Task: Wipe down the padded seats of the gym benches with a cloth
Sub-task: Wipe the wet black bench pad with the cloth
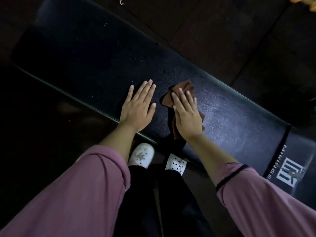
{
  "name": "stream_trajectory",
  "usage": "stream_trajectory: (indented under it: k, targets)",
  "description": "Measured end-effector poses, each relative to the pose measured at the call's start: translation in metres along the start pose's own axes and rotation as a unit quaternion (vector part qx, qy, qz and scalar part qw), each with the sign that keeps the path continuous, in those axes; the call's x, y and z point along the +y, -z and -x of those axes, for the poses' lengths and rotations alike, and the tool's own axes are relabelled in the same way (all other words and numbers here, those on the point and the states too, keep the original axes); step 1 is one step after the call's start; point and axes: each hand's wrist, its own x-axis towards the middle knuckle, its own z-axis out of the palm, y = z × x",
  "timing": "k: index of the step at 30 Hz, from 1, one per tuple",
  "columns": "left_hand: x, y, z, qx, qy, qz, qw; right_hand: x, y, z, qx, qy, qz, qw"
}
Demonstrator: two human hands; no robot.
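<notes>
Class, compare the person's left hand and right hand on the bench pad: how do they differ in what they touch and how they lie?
The left hand lies bare on the black bench pad; the right hand presses the brown cloth onto it. The left hand's fingers point up and right; the right hand's point up and left. Both are flat with straight fingers, and both arms wear mauve sleeves.

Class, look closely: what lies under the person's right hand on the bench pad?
A brown cloth lies under the flat right hand, pressed onto the black bench pad. The hand hides the cloth's middle; only its edges show.
</notes>
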Motion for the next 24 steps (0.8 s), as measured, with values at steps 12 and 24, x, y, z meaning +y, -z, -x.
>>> stream_trajectory:
  k: [12,24]
  targets:
    - [-0.070,0.010,-0.002,-0.015,-0.165,-0.053,0.985,-0.038,-0.019,0.010,0.024,-0.092,0.078,0.992]
    - [-0.116,0.000,0.002,0.014,-0.220,-0.058,0.974,-0.108,-0.060,0.002,0.133,-0.167,0.089,0.973]
